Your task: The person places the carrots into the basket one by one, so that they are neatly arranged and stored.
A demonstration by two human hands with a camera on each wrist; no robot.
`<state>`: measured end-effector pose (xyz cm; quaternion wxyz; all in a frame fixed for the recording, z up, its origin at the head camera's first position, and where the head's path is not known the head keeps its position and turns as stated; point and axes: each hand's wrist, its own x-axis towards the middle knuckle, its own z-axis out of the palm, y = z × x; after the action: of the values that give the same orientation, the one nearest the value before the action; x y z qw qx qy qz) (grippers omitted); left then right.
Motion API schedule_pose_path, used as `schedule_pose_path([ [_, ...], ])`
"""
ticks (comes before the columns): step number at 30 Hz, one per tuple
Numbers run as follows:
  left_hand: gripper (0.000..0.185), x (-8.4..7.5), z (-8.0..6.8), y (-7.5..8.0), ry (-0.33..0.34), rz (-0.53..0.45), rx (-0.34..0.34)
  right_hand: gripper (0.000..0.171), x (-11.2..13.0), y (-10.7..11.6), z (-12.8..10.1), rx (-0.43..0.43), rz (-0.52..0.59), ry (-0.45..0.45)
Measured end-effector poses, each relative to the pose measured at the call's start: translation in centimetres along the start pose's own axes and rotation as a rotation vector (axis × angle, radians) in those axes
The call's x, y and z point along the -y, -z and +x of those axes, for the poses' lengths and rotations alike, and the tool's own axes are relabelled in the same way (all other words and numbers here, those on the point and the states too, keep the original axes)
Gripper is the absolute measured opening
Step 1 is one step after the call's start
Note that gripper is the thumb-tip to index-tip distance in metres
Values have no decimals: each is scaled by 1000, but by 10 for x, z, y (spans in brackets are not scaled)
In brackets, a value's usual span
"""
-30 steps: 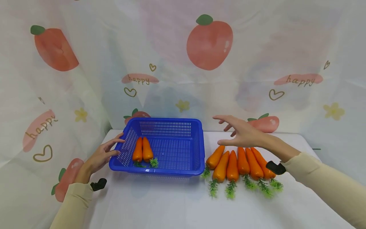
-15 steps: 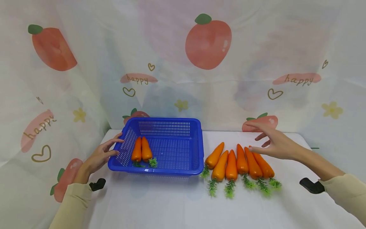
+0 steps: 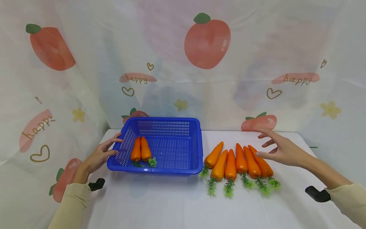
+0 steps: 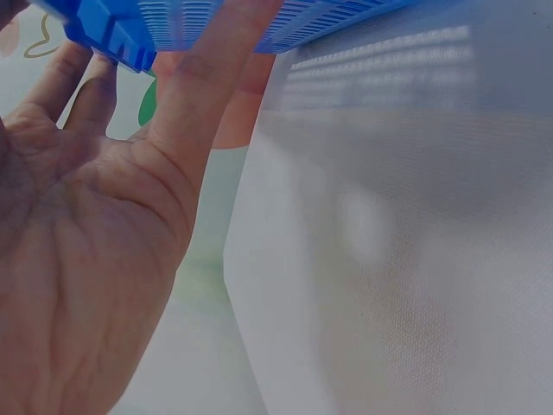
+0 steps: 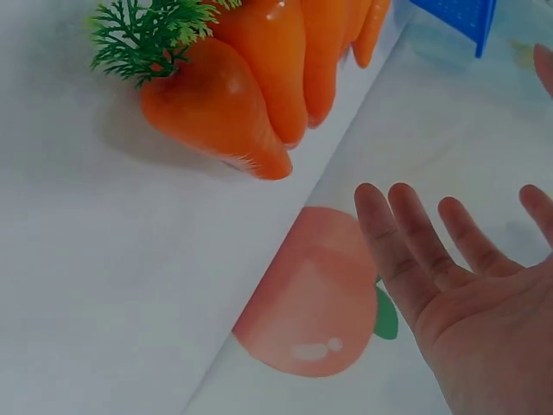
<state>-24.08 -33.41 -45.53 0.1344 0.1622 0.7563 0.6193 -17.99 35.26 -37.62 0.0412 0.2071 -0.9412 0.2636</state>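
Observation:
A blue plastic basket (image 3: pixel 160 171) stands on the white table, with two orange carrots (image 3: pixel 145 149) lying at the left inside it. My left hand (image 3: pixel 97 157) holds the basket's left rim; in the left wrist view the thumb crosses in front of the blue wall, and some fingertips are hidden. Several more carrots (image 3: pixel 230 165) with green tops lie in a row right of the basket. Above the right end of that row hovers my right hand (image 3: pixel 281 149), its fingers spread and nothing in them. The right wrist view shows its palm (image 5: pixel 492 337) apart from the nearest carrot (image 5: pixel 216 99).
A printed cloth (image 3: pixel 208 95) with fruit and "happy" lettering hangs behind the table and along its left side. White cloth covers the table (image 3: pixel 177 203). Black straps (image 3: pixel 317 194) sit at both sleeve cuffs.
My right hand has moved right and lower, from near the basket's right side to the right end of the carrot row. The left hand stays at the basket rim.

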Motion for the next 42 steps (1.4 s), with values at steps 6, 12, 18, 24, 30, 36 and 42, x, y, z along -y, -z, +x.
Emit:
schedule_pose_path([
  [6,51,0,0,1,6,-2,-2,83,-11,-2,0,85,41,-69],
  [12,49,-1,-1,0,-4,-16,5,80,-28,-6,2,188,128,-147],
  [18,50,-1,-1,1,-7,-13,4,78,-43,-11,5,285,265,-225],
  [24,51,0,-1,2,-2,-14,4,77,-60,-16,9,371,327,-289],
  [30,51,1,0,1,7,-11,1,78,-73,-21,10,486,386,-380],
  [36,51,2,1,2,7,-1,0,78,-76,-23,9,549,434,-420],
  [42,52,3,1,3,8,-3,-6,77,-73,-23,9,557,439,-450],
])
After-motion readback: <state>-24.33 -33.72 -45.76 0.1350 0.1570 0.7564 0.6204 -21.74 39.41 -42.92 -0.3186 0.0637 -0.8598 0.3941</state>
